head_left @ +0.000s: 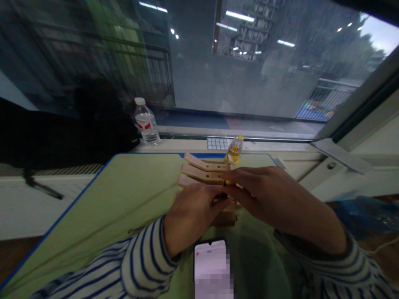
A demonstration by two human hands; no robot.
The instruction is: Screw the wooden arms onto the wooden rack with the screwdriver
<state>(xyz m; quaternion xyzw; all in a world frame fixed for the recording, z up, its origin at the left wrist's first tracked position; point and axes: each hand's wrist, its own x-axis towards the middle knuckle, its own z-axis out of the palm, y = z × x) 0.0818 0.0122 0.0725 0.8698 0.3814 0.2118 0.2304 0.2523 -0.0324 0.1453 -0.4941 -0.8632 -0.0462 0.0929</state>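
Pinching a small yellow-and-black item (229, 182) at its yellow part, the right hand (264, 195) has thumb and forefinger drawn narrow. The left hand (195, 211) sits opposite, thumb and forefinger nearly together beside the item's black part; whether they grip it or the wood cannot be told. Location: the item is at the right end of a wooden assembly (214, 177), which stands on the green counter (140, 178), partly hidden by the hands. Its bent slats carry dark holes. Handling (estimated): the wood should be light, stiff and not slippery; hold it by the slats' sides. The item is probably light and rigid; grasp the yellow part.

Labels: no writing is legible on either. Nearer the wearer lies a phone (210, 261), screen partly pixelated. Beyond the assembly, a yellow-capped bottle (235, 148) bears yellow lettering, too blurred to read. Left of it, a water bottle (146, 124) carries a red-and-white label, brand unreadable.
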